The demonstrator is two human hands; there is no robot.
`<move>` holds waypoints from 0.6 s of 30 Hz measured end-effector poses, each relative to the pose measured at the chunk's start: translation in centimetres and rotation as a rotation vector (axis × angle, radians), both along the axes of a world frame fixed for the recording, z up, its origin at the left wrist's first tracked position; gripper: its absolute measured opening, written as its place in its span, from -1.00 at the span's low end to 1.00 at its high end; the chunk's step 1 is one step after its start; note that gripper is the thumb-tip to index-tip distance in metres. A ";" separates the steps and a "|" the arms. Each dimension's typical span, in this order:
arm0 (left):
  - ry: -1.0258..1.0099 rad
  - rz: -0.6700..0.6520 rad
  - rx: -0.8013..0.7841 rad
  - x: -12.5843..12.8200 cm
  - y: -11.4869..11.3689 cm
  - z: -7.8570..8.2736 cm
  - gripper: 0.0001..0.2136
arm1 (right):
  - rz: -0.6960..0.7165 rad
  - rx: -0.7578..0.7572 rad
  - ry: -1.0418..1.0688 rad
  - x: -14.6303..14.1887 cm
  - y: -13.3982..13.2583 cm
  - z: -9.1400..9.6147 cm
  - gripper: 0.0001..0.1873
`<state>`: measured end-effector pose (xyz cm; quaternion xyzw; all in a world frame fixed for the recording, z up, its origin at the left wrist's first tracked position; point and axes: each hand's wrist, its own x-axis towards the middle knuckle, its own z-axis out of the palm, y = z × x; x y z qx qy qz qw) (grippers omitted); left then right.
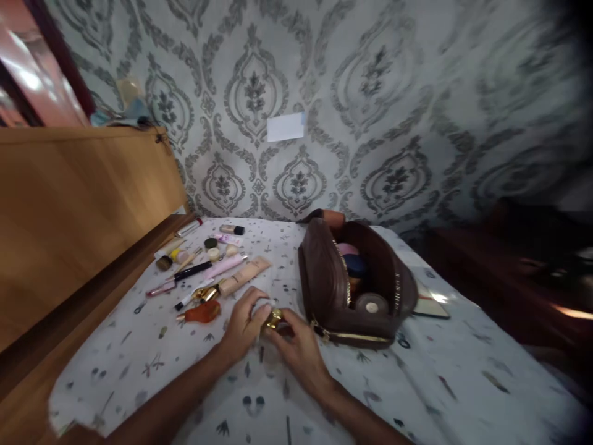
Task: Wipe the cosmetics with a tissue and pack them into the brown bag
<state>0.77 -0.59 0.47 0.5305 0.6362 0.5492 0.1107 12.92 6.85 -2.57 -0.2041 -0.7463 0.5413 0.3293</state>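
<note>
Near the middle of the cloth, a small shiny gold object (273, 319), like a cap or little container, sits between my two hands. My right hand (303, 349) pinches it between thumb and fingers. My left hand (244, 324) is closed, its thumb and fingertips meeting at the gold object's left side. Just left of my left hand lie an orange bottle (202, 312) with a pointed tip and a beige squeeze tube (244, 275). Right of my right hand stands a brown makeup bag (324, 272), unzipped, with a pink item, a dark blue lid and a round brown piece inside.
Several cosmetics lie at the left, among them a pink tube (226, 266), a black-capped bottle (232, 230), a makeup brush (164, 263) and a dark round jar (210, 243). A wooden panel (88, 191) borders the left side. A flat notebook-like item (432, 306) lies behind the bag.
</note>
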 end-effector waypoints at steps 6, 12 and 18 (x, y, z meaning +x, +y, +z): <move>0.250 -0.034 -0.155 -2.9 0.1 0.0 -0.83 | -0.080 0.251 -0.129 -3.5 0.0 0.2 -0.91; 0.183 0.022 -0.117 -5.2 -0.1 -1.8 -0.80 | -0.009 0.415 -0.319 -3.3 1.9 1.1 -0.79; 0.077 0.025 -0.101 -5.2 -0.2 -1.7 -0.79 | -0.093 0.516 -0.444 -8.2 7.2 6.9 -0.64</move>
